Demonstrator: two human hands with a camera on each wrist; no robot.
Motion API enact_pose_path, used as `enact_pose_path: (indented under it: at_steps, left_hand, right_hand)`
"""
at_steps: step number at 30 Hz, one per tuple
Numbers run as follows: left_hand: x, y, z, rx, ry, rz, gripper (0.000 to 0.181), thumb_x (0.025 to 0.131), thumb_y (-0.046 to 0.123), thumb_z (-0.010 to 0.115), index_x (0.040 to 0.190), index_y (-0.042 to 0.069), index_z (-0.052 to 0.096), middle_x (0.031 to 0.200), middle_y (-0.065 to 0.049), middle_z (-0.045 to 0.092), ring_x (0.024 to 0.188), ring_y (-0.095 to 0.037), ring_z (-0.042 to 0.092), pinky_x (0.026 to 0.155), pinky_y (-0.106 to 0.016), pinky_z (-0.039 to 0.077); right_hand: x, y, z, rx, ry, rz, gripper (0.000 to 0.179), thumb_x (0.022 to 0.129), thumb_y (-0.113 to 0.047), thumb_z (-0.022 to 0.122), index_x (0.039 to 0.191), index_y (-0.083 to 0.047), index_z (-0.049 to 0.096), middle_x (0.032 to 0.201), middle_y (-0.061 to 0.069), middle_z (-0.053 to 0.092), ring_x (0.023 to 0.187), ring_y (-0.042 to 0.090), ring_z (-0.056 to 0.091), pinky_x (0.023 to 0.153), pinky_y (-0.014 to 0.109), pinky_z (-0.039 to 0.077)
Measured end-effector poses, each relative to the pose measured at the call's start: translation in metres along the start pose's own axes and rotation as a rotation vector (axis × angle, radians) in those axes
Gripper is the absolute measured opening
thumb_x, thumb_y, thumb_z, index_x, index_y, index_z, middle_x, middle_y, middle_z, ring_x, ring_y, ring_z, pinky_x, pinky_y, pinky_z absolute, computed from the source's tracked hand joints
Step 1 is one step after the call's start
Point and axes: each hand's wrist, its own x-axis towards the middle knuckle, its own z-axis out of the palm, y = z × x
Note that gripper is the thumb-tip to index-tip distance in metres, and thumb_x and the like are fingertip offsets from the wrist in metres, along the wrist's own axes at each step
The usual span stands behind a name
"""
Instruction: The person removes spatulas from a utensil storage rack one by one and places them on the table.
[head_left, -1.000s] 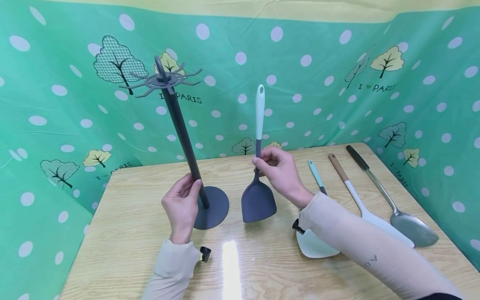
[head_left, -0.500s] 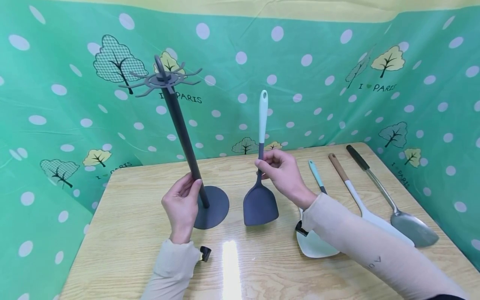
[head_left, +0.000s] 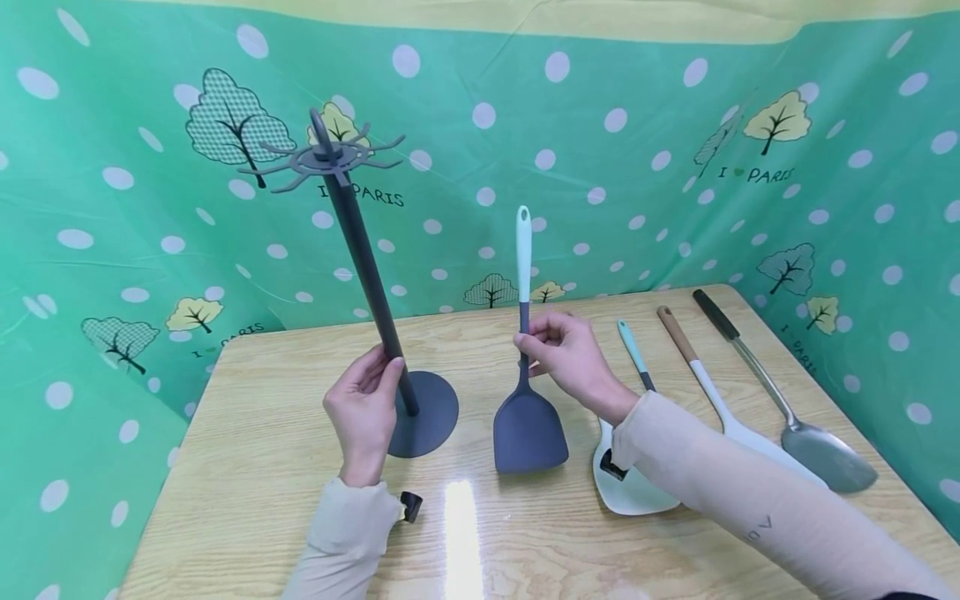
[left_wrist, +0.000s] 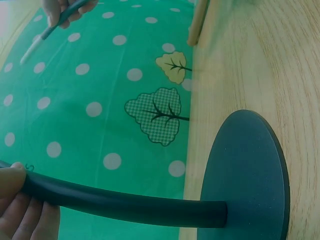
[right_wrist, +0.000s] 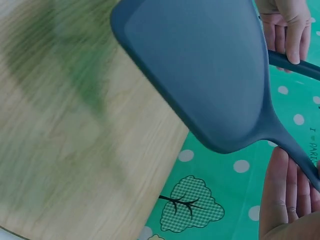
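My left hand point(head_left: 365, 408) grips the lower pole of a dark utensil stand point(head_left: 363, 258), which has a round base and a ring of hooks on top. In the left wrist view the stand's base point(left_wrist: 245, 170) rests on the table. To the right, my right hand point(head_left: 566, 354) pinches the dark neck of a spatula point(head_left: 529, 433) with a mint handle, held upright with its blade down. The right wrist view shows the spatula's broad blade point(right_wrist: 200, 70) above the table, with fingers point(right_wrist: 277, 185) at its neck. No utensil hangs on the hooks.
On the right of the wooden table point(head_left: 247, 467) lie a pale mint turner point(head_left: 637, 492), a white spatula with a brown handle point(head_left: 757, 446), and a metal turner with a black handle point(head_left: 825, 458). A green dotted cloth point(head_left: 480, 242) hangs behind.
The spatula in my right hand has come down and slightly right, nearer the tabletop. My left hand and the stand have stayed in place.
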Motion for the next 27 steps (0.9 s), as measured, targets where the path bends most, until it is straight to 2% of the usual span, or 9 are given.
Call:
enact_pose_path:
  at_steps: [9, 15, 27]
  left_hand:
    - [0.000, -0.001, -0.001, 0.006, -0.010, 0.011, 0.027, 0.081, -0.005, 0.073, 0.107, -0.008, 0.069, 0.097, -0.021, 0.070, 0.084, -0.026, 0.070, 0.075, -0.023, 0.057]
    - [0.001, -0.005, 0.000, 0.005, 0.003, 0.022, 0.027, 0.081, -0.003, 0.073, 0.108, -0.006, 0.069, 0.098, -0.025, 0.069, 0.083, -0.019, 0.070, 0.074, -0.018, 0.055]
    - [0.001, -0.003, 0.000, 0.008, 0.000, 0.015, 0.026, 0.082, -0.001, 0.073, 0.108, -0.005, 0.070, 0.098, -0.022, 0.070, 0.084, -0.019, 0.070, 0.075, -0.019, 0.056]
  right_hand:
    - [-0.003, 0.005, 0.001, -0.002, -0.058, 0.102, 0.019, 0.092, -0.015, 0.065, 0.101, 0.001, 0.060, 0.087, 0.017, 0.061, 0.076, 0.028, 0.064, 0.068, 0.043, 0.059]
    - [0.000, 0.017, 0.001, -0.012, -0.087, 0.130, 0.019, 0.092, -0.015, 0.065, 0.099, 0.001, 0.060, 0.085, 0.015, 0.060, 0.072, 0.024, 0.063, 0.065, 0.042, 0.060]
    - [0.003, 0.030, -0.001, -0.027, -0.084, 0.249, 0.018, 0.091, -0.015, 0.067, 0.095, 0.001, 0.059, 0.081, 0.014, 0.063, 0.071, 0.025, 0.061, 0.063, 0.041, 0.060]
